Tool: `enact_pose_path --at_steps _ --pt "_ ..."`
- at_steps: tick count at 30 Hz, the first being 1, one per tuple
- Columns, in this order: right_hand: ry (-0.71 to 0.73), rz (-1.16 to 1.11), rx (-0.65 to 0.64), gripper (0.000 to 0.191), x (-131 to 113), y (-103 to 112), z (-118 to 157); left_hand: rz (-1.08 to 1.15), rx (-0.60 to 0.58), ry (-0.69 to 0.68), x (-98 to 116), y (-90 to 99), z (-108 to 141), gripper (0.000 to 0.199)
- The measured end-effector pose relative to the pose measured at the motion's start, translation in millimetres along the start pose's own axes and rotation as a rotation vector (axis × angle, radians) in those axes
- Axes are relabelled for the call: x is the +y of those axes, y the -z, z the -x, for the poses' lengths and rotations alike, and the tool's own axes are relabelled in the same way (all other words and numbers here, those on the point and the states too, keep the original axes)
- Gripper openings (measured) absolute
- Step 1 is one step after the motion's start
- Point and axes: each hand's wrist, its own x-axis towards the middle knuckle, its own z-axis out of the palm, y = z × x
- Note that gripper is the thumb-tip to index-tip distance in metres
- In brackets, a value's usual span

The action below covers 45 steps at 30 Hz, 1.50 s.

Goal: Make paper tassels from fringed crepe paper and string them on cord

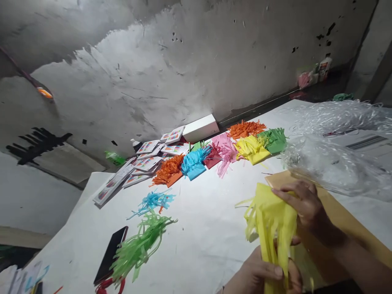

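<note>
Yellow fringed paper beside the brown sheet: uncut band pinched by the right hand, strips by the left hand. Probably super light, floppy, easily torn; best gripped by the band.

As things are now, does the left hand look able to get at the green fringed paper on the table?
Probably yes: nothing seems to stand between the left hand and the green fringed paper. That hand would likely have to release the yellow fringed paper.

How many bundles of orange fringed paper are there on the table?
2. One orange bundle lies just left of the blue bundle; the other lies behind the yellow bundle in the row. Others may be hidden.
</note>
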Motion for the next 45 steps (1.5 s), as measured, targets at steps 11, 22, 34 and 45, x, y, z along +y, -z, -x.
enact_pose_path --at_steps 11,22,34,45 --pt "0.14 0.055 -0.261 0.049 -37 15 32 -0.21 0.357 0.05 37 74.1 82 0.043" --pt "0.083 -0.093 -0.439 0.046 -113 -57 93 -1.77 0.734 -0.471 7 74.6 124 0.044" --pt "0.02 -0.357 -0.572 0.031 -93 -15 100 -1.737 0.565 -0.684 -35 68.5 73 0.019" --pt "-0.116 -0.517 -0.754 0.014 -86 -9 72 -1.609 0.547 -0.61 -29 67.1 74 0.011"
